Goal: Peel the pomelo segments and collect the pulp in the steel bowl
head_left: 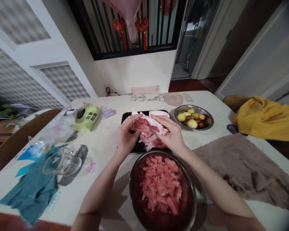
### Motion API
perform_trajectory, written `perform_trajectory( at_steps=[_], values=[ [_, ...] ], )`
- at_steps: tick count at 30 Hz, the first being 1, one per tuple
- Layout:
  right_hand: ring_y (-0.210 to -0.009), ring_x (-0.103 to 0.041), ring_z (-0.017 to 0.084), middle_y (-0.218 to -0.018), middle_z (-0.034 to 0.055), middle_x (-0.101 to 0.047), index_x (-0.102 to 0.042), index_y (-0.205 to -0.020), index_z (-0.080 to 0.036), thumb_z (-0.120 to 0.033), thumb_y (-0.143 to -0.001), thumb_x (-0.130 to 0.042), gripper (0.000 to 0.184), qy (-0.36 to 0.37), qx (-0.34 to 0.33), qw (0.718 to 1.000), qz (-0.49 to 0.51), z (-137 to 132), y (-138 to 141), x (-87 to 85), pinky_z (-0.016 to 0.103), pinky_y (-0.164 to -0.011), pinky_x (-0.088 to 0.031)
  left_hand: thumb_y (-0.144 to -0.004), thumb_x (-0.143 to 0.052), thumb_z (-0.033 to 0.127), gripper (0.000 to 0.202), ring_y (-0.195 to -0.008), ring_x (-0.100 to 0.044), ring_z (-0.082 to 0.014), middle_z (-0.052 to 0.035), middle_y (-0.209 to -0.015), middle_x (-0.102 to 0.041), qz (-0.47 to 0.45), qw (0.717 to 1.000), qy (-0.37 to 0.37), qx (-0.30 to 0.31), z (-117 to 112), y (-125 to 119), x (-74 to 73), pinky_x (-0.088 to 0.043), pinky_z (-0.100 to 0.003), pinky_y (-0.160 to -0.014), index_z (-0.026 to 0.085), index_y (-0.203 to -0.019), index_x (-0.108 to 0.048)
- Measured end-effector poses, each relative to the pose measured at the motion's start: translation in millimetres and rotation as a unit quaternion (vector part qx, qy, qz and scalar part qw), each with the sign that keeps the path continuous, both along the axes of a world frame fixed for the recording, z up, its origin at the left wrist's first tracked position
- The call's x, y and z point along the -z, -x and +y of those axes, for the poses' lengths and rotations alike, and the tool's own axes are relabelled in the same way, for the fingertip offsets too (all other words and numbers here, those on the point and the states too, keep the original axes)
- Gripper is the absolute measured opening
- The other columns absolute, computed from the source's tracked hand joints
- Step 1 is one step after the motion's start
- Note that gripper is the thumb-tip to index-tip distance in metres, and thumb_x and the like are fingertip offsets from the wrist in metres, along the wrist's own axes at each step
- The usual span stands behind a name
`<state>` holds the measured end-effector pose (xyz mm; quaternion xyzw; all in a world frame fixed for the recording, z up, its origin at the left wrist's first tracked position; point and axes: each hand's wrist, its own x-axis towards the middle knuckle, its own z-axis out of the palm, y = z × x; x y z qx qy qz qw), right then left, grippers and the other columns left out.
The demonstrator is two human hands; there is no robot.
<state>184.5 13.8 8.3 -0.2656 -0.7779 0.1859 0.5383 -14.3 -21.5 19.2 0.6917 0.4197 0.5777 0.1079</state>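
A piece of pink pomelo (pixel 144 125) with white pith is held between my two hands, above a black tray (pixel 137 148). My left hand (pixel 128 133) grips its left side, fingers curled and thumb in front. My right hand (pixel 171 131) grips the right side in the same way. Under the fruit, torn membranes (pixel 150 142) lie on the tray, and pale rind (pixel 160 113) shows behind. Close to me stands a metal bowl (pixel 133 189) holding loose pink pomelo flesh (pixel 161 183).
Right of the tray is a steel bowl (pixel 208 127) of small yellow and brown fruits. A brown cloth (pixel 245 160) and yellow fabric (pixel 267 118) lie further right. On the left are a glass pitcher (pixel 62 162), teal cloth (pixel 36 189) and green printed container (pixel 88 117).
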Motion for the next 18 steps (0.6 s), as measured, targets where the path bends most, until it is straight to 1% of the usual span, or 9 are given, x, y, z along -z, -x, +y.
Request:
perform_trajectory(
  at_steps=[2,4,6,8,11,13,14,16,18],
  values=[
    [-0.121,-0.066,0.025,-0.132,0.0084,-0.07,-0.063,-0.139,-0.029,-0.03,-0.083,-0.081,0.058,0.014,-0.011,1.0,-0.008,-3.2,0.5,-3.7,0.042,-0.107,-0.052,-0.083,-0.063,0.0,0.048,-0.112,-0.07,-0.0194,-0.0071,-0.121,-0.073,0.042,0.998,-0.043,-0.023,-3.7,-1.5,-2.2,-0.06,-0.027,-0.083,0.024,-0.125,-0.069],
    [-0.122,-0.066,0.025,-0.131,0.0086,-0.07,-0.065,-0.136,-0.029,-0.03,-0.084,-0.08,0.054,0.027,-0.015,1.0,-0.002,-6.0,0.5,-6.8,0.043,-0.108,-0.051,-0.082,-0.062,-0.002,0.051,-0.112,-0.069,-0.0185,-0.0063,-0.12,-0.074,0.074,0.994,-0.071,-0.039,-7.5,-3.5,-4.4,-0.059,-0.03,-0.092,0.023,-0.125,-0.068],
    [-0.121,-0.066,0.024,-0.13,0.0079,-0.071,-0.067,-0.132,-0.028,-0.026,-0.087,-0.074,0.046,0.045,-0.019,0.999,0.016,-7.9,-0.4,-9.0,0.042,-0.108,-0.051,-0.081,-0.065,0.0,0.051,-0.113,-0.069,-0.0191,-0.0061,-0.12,-0.074,0.086,0.992,-0.076,-0.046,-11.0,-5.8,-6.6,-0.059,-0.032,-0.096,0.024,-0.126,-0.067],
    [-0.121,-0.066,0.023,-0.129,0.0071,-0.072,-0.069,-0.129,-0.027,-0.025,-0.088,-0.071,0.041,0.074,-0.03,0.996,0.036,-8.3,-2.1,-10.5,0.041,-0.109,-0.05,-0.082,-0.07,0.006,0.05,-0.116,-0.068,-0.0214,-0.0071,-0.123,-0.073,0.087,0.994,-0.063,-0.032,-14.3,-7.5,-9.4,-0.058,-0.036,-0.1,0.024,-0.129,-0.066],
    [-0.121,-0.067,0.023,-0.129,0.0066,-0.073,-0.07,-0.126,-0.025,-0.029,-0.089,-0.07,0.037,0.123,-0.056,0.989,0.058,-5.8,-6.7,-12.0,0.039,-0.108,-0.05,-0.083,-0.078,0.021,0.058,-0.129,-0.062,-0.0267,-0.0115,-0.139,-0.065,0.066,0.996,0.009,0.051,-18.7,-7.3,-15.2,-0.055,-0.042,-0.108,0.025,-0.139,-0.06],
    [-0.121,-0.067,0.024,-0.13,0.0075,-0.072,-0.069,-0.126,-0.024,-0.033,-0.089,-0.071,0.037,0.145,-0.074,0.984,0.065,-2.3,-10.5,-12.7,0.04,-0.109,-0.049,-0.084,-0.081,0.03,0.072,-0.137,-0.058,-0.0301,-0.014,-0.152,-0.054,0.033,0.985,0.099,0.139,-20.3,-5.0,-19.1,-0.056,-0.042,-0.107,0.026,-0.149,-0.051],
    [-0.122,-0.067,0.025,-0.13,0.0082,-0.072,-0.069,-0.126,-0.024,-0.035,-0.089,-0.071,0.038,0.153,-0.083,0.983,0.065,-0.3,-12.4,-12.9,0.041,-0.109,-0.049,-0.086,-0.079,0.033,0.073,-0.139,-0.056,-0.0311,-0.0141,-0.157,-0.05,0.016,0.974,0.141,0.179,-20.3,-3.5,-20.4,-0.058,-0.042,-0.105,0.028,-0.152,-0.047],
    [-0.123,-0.066,0.026,-0.133,0.0094,-0.07,-0.068,-0.126,-0.023,-0.038,-0.09,-0.071,0.04,0.16,-0.098,0.98,0.059,3.6,-15.4,-12.6,0.043,-0.11,-0.049,-0.095,-0.068,0.036,0.059,-0.141,-0.054,-0.0312,-0.0124,-0.158,-0.049,-0.01,0.956,0.192,0.22,-18.8,-0.5,-21.0,-0.059,-0.043,-0.104,0.03,-0.151,-0.049],
    [-0.124,-0.066,0.026,-0.135,0.0103,-0.069,-0.067,-0.127,-0.023,-0.041,-0.09,-0.071,0.042,0.157,-0.111,0.98,0.046,6.8,-16.6,-11.3,0.044,-0.111,-0.049,-0.1,-0.059,0.035,0.047,-0.14,-0.055,-0.0301,-0.0107,-0.155,-0.054,-0.029,0.953,0.21,0.217,-15.6,1.2,-18.4,-0.06,-0.044,-0.102,0.031,-0.147,-0.055]
  ],
)
